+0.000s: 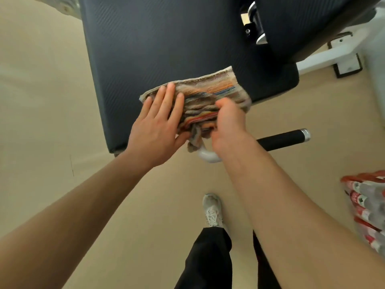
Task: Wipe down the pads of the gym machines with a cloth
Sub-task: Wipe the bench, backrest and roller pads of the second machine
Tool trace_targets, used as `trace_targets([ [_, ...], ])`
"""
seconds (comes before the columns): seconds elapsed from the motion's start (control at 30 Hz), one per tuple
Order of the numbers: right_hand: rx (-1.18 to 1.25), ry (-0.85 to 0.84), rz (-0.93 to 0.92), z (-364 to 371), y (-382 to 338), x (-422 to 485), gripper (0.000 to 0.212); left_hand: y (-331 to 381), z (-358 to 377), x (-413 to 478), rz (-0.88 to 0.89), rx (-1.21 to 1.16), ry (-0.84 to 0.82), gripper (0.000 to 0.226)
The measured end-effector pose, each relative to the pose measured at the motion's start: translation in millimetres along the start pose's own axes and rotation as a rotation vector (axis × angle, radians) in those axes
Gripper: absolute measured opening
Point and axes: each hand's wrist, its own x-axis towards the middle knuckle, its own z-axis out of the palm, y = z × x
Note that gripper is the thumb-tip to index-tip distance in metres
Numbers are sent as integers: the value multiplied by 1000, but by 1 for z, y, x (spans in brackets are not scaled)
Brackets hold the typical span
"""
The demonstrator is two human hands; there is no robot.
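- Left hand (pixel 158 124) lies flat on the cloth (pixel 208 94), fingers straight and close together, with its wrist crossing the pad's near edge.
- Right hand (pixel 227 126) curls its fingers round the bunched near end of the cloth and grips it just off that same edge.
- Cloth, striped in many colours, is spread on the dark pad (pixel 166 49) along its near edge, towards the near right corner. A loose fold hangs off the edge between the two hands.
- Beyond the cloth the pad's surface runs on to its far and left edges.
- Below the near edge a white tube (pixel 208 157) curves into a black handle (pixel 281 140) with a chrome cap, passing close under the right wrist.
- Beige floor (pixel 52 101) spreads wide to the left of the pad.
- At the right, a wrapped pack of bottles (pixel 366 205) stands well apart from the pad.
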Motion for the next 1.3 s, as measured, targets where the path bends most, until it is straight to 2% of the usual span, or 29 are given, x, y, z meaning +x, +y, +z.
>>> trace_targets([
  [0.1, 212, -31, -48, -17, -23, 4, 20, 25, 2, 44, 73, 5, 47, 84],
  [0.2, 248, -41, -102, -15, -17, 21, 33, 40, 5, 70, 128, 10, 72, 76],
  [0.37, 216, 11, -73, 35, 22, 5, 105, 3, 11, 22, 155, 64, 117, 66],
  [0.43, 190, 11, -55, 59, 42, -10, 121, -21, 12, -9, 128, 72, 85, 69],
  [0.63, 205, -108, -88, 105, 117, -41, 93, -77, 15, -81, 78, 51, 58, 88],
  [0.77, 192, -192, -45, 104, 137, -50, 90, -89, 19, -82, 135, 26, 56, 83],
  [0.9, 227, -324, 11, 70, 104, -33, 40, -82, 15, -55, 235, 87, 65, 78],
  [0.97, 288, -273, -54, 55, 82, -23, 45, -64, 11, -29, 290, 110, 98, 72],
  [1.13, 279, -97, -133, 77, 101, -25, 90, -44, 8, -14, 302, 113, 90, 80],
  [1.23, 113, -242, -135, 94, 128, -33, 102, -67, 21, -57, 212, 118, 166, 85],
  [1.3, -46, -332, -96, 98, 145, -42, 105, -80, 35, -85, 129, 99, 232, 77],
])
